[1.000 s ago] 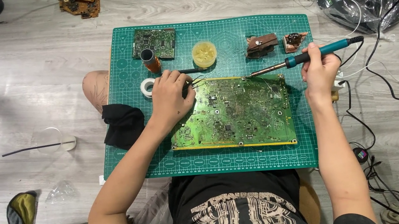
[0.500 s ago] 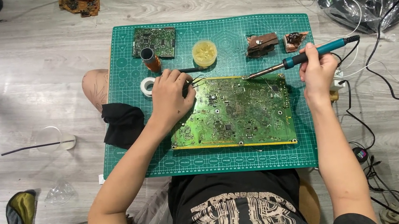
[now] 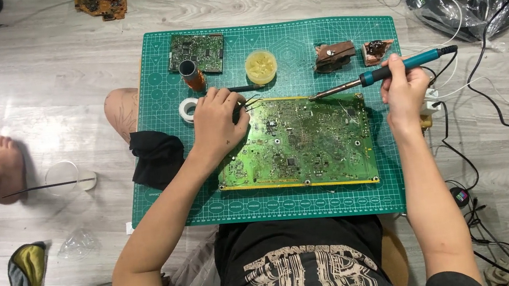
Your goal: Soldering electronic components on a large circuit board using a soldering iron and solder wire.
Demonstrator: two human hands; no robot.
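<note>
Your right hand (image 3: 404, 90) is wrapped around the blue soldering iron (image 3: 385, 71), its tip sitting at the top edge of the big green circuit board (image 3: 299, 146) lying mid cutting mat (image 3: 162, 197). Your left hand (image 3: 218, 125) rests on the board's left corner, pinching tweezers (image 3: 250, 102), just below the solder tin (image 3: 260, 67)

Soldering iron (image 3: 391, 69) in R hand (image 3: 404, 90), over PCB (image 3: 301, 142)

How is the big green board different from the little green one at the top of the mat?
The big circuit board lies under both hands; the little circuit board lies untouched at the mat's far edge. The big one is brighter green and yellow-edged; the little one is darker. The soldering iron tip reaches only the big one. Both lie flat on the cutting mat.
</note>
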